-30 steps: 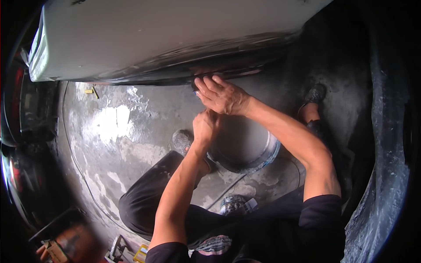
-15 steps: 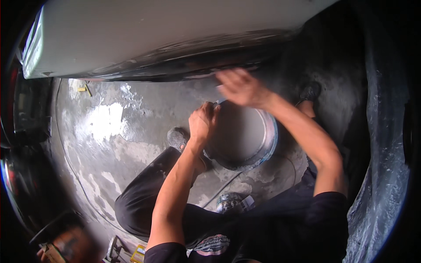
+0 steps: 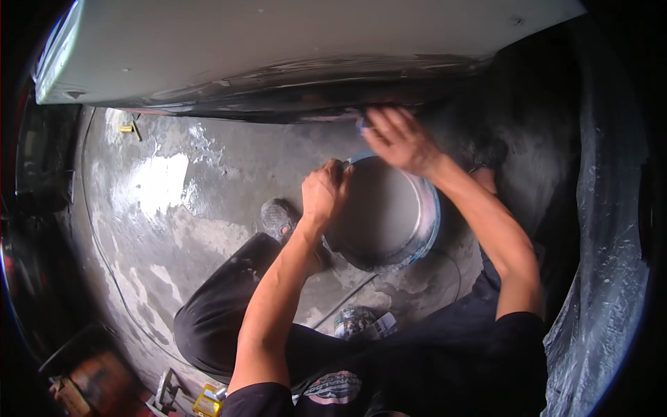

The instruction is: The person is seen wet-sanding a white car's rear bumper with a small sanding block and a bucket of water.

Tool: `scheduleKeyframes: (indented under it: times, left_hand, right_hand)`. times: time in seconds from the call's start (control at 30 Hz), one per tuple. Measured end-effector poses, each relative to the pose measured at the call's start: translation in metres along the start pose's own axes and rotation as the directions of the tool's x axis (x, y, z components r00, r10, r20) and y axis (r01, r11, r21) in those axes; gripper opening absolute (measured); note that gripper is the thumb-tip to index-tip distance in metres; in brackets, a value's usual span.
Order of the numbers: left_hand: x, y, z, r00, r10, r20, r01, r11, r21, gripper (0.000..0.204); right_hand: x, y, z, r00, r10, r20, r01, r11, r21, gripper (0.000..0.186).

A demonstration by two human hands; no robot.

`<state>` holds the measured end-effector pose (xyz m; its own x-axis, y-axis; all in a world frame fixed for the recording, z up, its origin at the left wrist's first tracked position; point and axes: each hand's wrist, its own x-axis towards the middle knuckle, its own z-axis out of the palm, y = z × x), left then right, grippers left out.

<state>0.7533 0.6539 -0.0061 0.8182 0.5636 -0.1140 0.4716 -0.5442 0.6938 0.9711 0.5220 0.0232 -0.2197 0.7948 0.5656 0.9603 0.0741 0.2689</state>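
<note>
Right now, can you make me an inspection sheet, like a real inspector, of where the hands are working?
Surface: gray floor, blotchy, with a shiny wet-looking patch.
Job's things: round bucket with murky gray contents; big pale panel, dark along its lower edge; small blue thing by the right fingertips.
Clutter: small yellow thing on the floor near the panel; yellow item at the lower left.
Hands: left hand curled at the bucket's rim, its grip unclear; right hand blurred, near the panel's dark edge, contact unclear.
Cables: thin dark cable curving along the floor at left.
Surroundings: crinkled plastic sheet hanging at right.
</note>
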Motion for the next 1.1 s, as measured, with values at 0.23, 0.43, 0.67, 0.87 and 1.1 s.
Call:
scheduleKeyframes:
  times: [0.23,0.43,0.67,0.87,1.1]
  left_hand:
    - [-0.001,-0.007,0.001,1.000,-0.012,-0.005,0.012,0.999,-0.036,0.041]
    - [0.000,-0.014,0.017,0.997,0.072,-0.025,-0.073,0.997,-0.008,0.035]
    - [-0.002,-0.005,0.002,1.000,0.023,0.004,-0.023,0.999,-0.040,0.037]
    - [-0.001,-0.008,0.009,0.998,0.055,-0.016,-0.055,0.998,-0.003,0.038]
    - [0.004,-0.003,0.014,0.997,0.074,-0.017,-0.075,0.997,-0.009,0.038]
  right_hand:
    - [0.035,-0.015,0.004,0.999,0.019,0.037,-0.017,0.999,-0.052,0.033]
    - [0.075,-0.039,-0.005,0.988,0.118,0.103,-0.123,0.991,0.046,0.041]
    - [0.038,-0.016,-0.032,0.950,0.282,0.133,-0.301,0.941,0.154,0.050]
    - [0.055,-0.035,-0.015,0.950,0.286,0.124,-0.304,0.936,0.175,0.048]
    - [0.009,-0.013,-0.004,0.995,0.042,0.090,-0.051,0.994,0.098,0.034]
